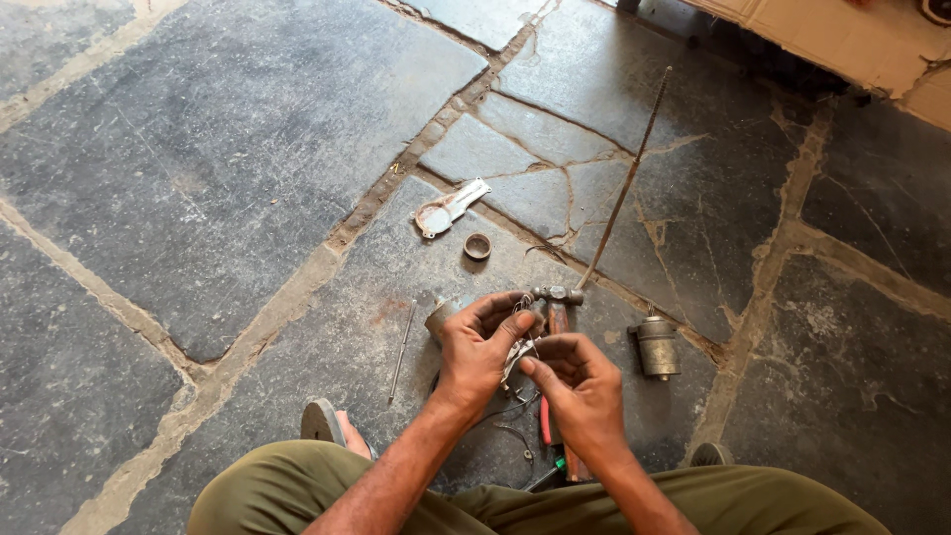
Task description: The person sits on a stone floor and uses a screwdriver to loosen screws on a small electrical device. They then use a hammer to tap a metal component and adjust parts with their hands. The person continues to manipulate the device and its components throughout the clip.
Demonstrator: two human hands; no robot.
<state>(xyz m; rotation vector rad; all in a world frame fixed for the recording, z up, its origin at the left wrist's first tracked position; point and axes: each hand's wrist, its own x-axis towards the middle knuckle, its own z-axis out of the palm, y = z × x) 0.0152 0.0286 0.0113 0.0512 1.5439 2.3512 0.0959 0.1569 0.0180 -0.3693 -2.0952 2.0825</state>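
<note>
squatting over a stone-slab floor (pixel 238 149), the person shows olive-trousered knees (pixel 297 485) at the bottom edge and a sandalled foot (pixel 322 424) just left of the forearms. between the knees lie red-handled pliers (pixel 545 421), a green-tipped tool (pixel 555 466) and loose wire loops (pixel 515 436). above these, the left hand (pixel 480 347) and right hand (pixel 580 386) meet over a small metal assembly with thin wires (pixel 520 342); the left fingers curl round its top and side, grasping it, while the right thumb and forefinger pinch its lower edge. part of a grey cylindrical housing (pixel 441 315) shows just behind the left hand, on the floor. a hammer (pixel 558 302) lies touching or just behind the fingertips, head up. a thin metal pin (pixel 401 352) lies left of the hands, a small cylindrical motor part (pixel 657 347) right of them, apart from both. farther off sit a round metal cap (pixel 477 246) and a flat metal cover plate (pixel 449 208), near each other. a long threaded rod (pixel 624 183) runs diagonally from the hammer toward the far right, where cardboard (pixel 852 40) edges the floor.
</note>
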